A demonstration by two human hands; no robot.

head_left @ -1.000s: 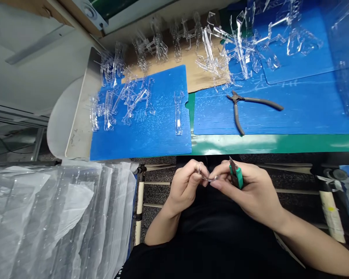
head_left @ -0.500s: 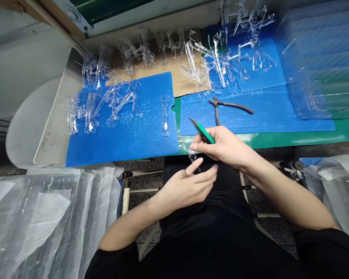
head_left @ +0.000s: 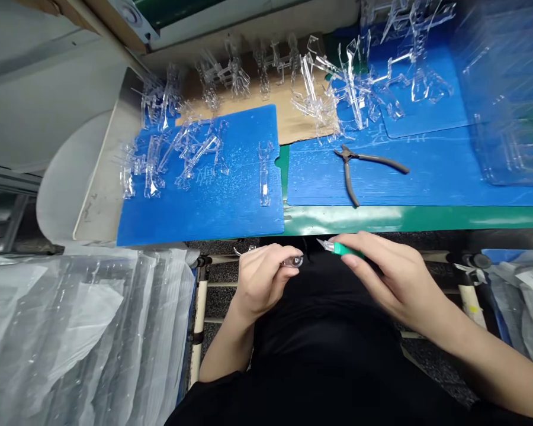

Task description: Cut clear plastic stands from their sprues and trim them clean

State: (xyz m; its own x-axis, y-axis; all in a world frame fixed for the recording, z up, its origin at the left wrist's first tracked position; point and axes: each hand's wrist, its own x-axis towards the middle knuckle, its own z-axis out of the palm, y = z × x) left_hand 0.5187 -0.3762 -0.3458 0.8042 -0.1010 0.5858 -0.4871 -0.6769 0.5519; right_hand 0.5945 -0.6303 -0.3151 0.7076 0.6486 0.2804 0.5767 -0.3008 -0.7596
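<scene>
A clear plastic piece point(head_left: 294, 261) is gripped in my left hand point(head_left: 264, 278), one end poking out past the thumb and the other beyond the knuckles. My right hand point(head_left: 388, 272) is closed around a green-handled knife point(head_left: 347, 249), its blade pointing left towards the piece without touching it. Both hands are just below the bench's front edge, over my lap. On the blue sheet to the right lie cutting pliers point(head_left: 349, 160) with their handles apart. A single clear part point(head_left: 265, 174) rests near the right edge of the left blue sheet point(head_left: 240, 207).
Clustered clear plastic parts lie on the left sheet, on brown cardboard point(head_left: 288, 118) and at the back right. Stacked clear trays point(head_left: 506, 100) stand at the far right. Bagged sheets point(head_left: 93, 331) hang at lower left, with more at lower right.
My hands have moved apart. The left has closed on the clear piece, which was by the right fingers; the right, with the knife, has moved lower and right. The view has shifted slightly.
</scene>
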